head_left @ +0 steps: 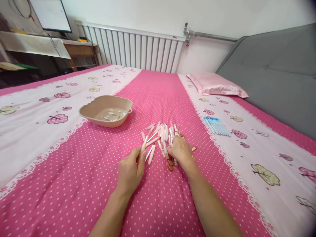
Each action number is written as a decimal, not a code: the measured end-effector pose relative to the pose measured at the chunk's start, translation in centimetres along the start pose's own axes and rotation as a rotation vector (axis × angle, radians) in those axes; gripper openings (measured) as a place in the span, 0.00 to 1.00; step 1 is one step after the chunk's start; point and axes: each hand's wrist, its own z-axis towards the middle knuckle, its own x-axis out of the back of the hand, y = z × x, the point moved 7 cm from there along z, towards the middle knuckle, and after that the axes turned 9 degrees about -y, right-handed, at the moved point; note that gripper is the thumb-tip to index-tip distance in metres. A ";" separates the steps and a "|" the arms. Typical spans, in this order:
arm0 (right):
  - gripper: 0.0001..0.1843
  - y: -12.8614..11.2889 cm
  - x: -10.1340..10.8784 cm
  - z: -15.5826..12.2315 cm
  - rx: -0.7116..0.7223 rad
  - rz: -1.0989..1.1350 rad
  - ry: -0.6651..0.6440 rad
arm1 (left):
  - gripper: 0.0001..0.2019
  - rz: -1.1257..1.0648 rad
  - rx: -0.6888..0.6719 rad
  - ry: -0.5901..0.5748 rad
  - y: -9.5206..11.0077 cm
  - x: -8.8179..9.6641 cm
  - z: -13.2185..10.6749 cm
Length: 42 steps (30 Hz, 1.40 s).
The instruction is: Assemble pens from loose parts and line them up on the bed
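My left hand is closed, thumb and fingers pinching a pale peach pen barrel that points up and away. Just right of it spreads a loose pile of pen parts: pink, peach and white barrels, caps and thin sticks. Over the right side of this pile my right hand is bent down with its fingers curled in. Whatever it grips is hidden beneath it. Small brown pieces lie below its thumb. A single peach barrel rests on the sheet between the hands.
A beige plastic basin with small white pieces inside stands to the left. At right lies a flat row of blue-capped pens. Farther back are a pink pillow, a grey headboard, a white radiator and a desk with a monitor.
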 end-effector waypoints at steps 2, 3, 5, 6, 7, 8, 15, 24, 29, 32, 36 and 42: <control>0.16 0.1 0.0 0.0 -0.015 0.006 0.003 | 0.15 0.003 0.005 -0.001 0.0 0.0 0.0; 0.16 0.2 0.1 0.1 -0.020 0.008 0.011 | 0.15 0.006 0.005 0.000 0.0 0.0 0.0; 0.16 0.3 0.3 0.1 -0.019 0.017 0.037 | 0.15 0.012 0.004 0.005 0.1 0.0 0.0; 0.16 0.4 0.3 0.2 -0.020 0.027 0.048 | 0.15 0.015 0.001 0.009 0.1 0.1 -0.1; 0.16 0.5 0.4 0.2 -0.024 0.040 0.056 | 0.15 0.018 -0.001 0.012 0.1 0.1 -0.1; 0.15 0.6 0.4 0.3 -0.025 0.053 0.061 | 0.15 0.019 -0.002 0.013 0.1 0.1 -0.1; 0.12 -0.4 1.1 0.2 0.133 0.143 0.149 | 0.15 0.013 0.008 0.009 0.0 0.1 0.0; 0.19 -2.6 -0.6 -1.8 0.198 0.009 -0.024 | 0.14 0.013 0.003 0.005 0.1 0.2 0.0; 0.15 -3.1 -0.7 -2.5 0.168 -0.069 -0.086 | 0.14 0.011 -0.009 0.010 0.0 0.1 0.0; 0.10 -2.8 -0.7 -2.2 0.182 -0.002 -0.088 | 0.14 0.009 -0.012 0.008 0.0 0.1 -0.1; 0.11 -2.1 -0.2 -1.1 0.303 0.263 -0.058 | 0.14 0.001 -0.009 -0.007 0.0 0.0 -0.1; 0.16 -2.2 0.4 -0.1 0.485 1.234 -0.169 | 0.14 0.002 -0.016 -0.040 0.2 -0.1 -0.1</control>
